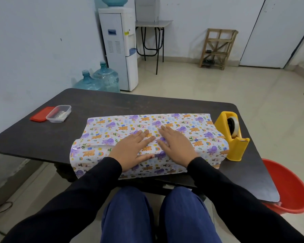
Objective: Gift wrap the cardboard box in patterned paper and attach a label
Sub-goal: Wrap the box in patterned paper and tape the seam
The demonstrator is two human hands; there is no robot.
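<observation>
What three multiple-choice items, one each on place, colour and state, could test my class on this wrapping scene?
1. Where is the yellow tape dispenser relative to the papered box? A: at its left end. B: at its right end. C: on top.
2. What colour is the lid beside the clear container? A: red. B: blue. C: green.
3. How do the left hand and right hand lie? A: in fists. B: pinching tape. C: flat on the box.
Key: 1 B, it stands by the box's right end; 2 A, the lid is plainly red; 3 C, both lie flat, pressing down.
</observation>
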